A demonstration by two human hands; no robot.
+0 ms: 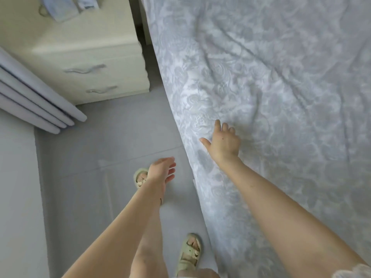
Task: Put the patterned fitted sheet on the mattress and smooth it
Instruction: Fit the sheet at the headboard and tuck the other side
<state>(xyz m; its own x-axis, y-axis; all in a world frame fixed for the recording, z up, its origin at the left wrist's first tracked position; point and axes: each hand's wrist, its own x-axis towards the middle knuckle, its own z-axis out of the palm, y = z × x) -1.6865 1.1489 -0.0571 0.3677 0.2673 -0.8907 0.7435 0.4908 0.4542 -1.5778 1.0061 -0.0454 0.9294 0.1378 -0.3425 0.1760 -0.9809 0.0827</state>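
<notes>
Grey floor (96,149), patterned sheet (271,93) under flat right hand (223,142)

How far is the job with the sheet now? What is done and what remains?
Done: the sheet covers the top and near side, as far as seen. In hand: the right hand lies flat on it near the edge, as if to smooth; the left hand hangs free. Left: creases across the middle. The corners are out of view.

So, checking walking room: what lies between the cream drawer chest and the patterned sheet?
Head view: only bare grey floor between cream drawer chest and patterned grey-white fitted sheet.
</notes>
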